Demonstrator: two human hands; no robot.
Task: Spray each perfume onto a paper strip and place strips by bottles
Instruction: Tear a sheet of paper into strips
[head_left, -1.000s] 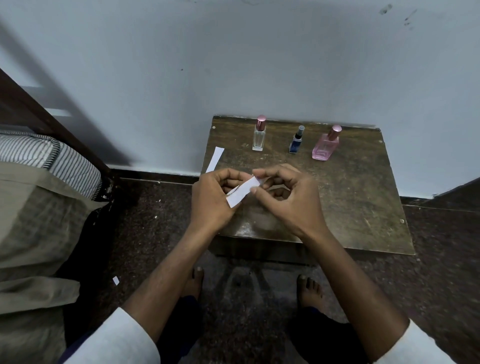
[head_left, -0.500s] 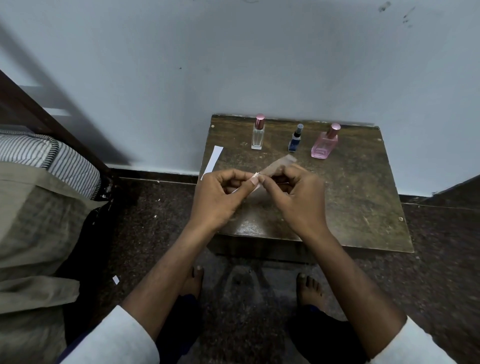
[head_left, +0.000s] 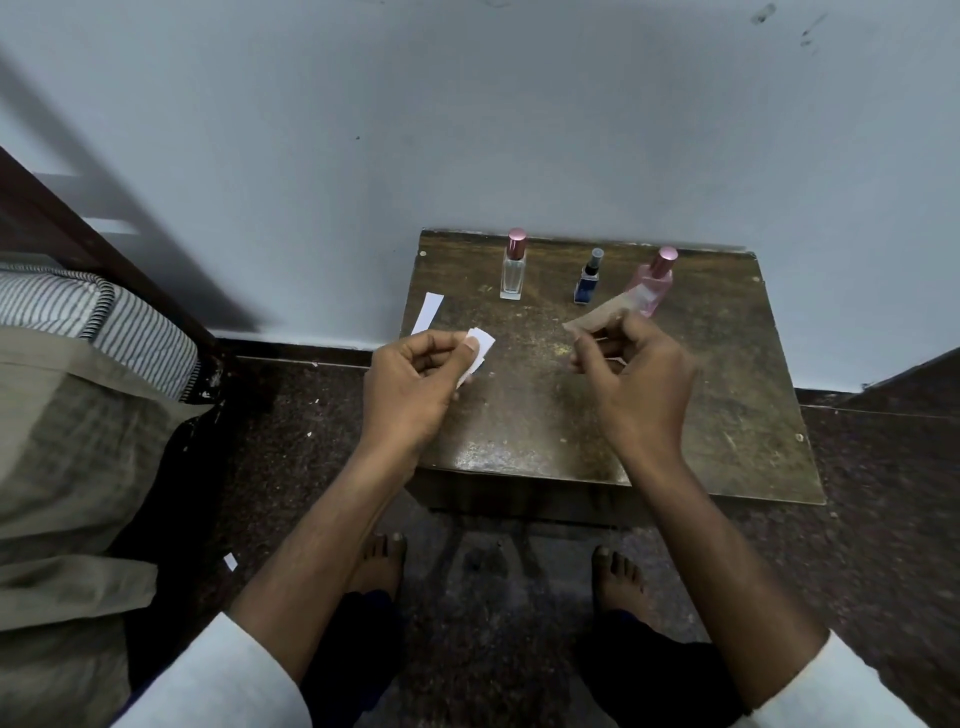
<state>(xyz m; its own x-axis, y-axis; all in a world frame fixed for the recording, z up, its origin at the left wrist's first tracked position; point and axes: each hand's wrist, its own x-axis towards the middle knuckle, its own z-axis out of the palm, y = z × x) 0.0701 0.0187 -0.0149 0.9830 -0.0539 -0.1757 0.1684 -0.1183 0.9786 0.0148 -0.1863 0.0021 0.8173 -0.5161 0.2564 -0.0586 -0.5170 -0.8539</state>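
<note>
Small dark wooden desk (head_left: 727, 441) set against a pale wall (head_left: 467, 130). Three perfume bottles stand upright in a row along the desk's far edge: a clear bottle (head_left: 512, 275) with a pink cap toward the far-left corner, a small blue bottle (head_left: 588, 283) with a dark cap at mid-edge, a pink bottle (head_left: 655, 280) with a pink cap to its right.

One white paper strip (head_left: 428, 313) lies flat at the desk's left edge, overhanging it slightly, well left of the clear bottle.

Left hand (head_left: 410, 387), over the desk's left edge: grip closed, thumb and curled fingers pinching a short white paper piece (head_left: 480, 348) that pokes out past the thumb. The piece is held above the desk surface, not resting on it.

Right hand (head_left: 631, 387), over the desk's middle: grip closed, fingertips pinching a second strip (head_left: 602, 316) that angles up toward the pink bottle and overlaps its base in view. This strip is motion-blurred and reads tan-grey; its true colour cannot be told. A sliver of white shows under the fingers, possibly part of the same strip.

The two hands are apart, with bare desk between them.

Beyond the desk: striped bedding (head_left: 78, 312) and a tan cloth (head_left: 67, 467) at left, speckled dark floor (head_left: 883, 519), one small paper scrap (head_left: 230, 561) on the floor, bare feet below the desk's near edge.
</note>
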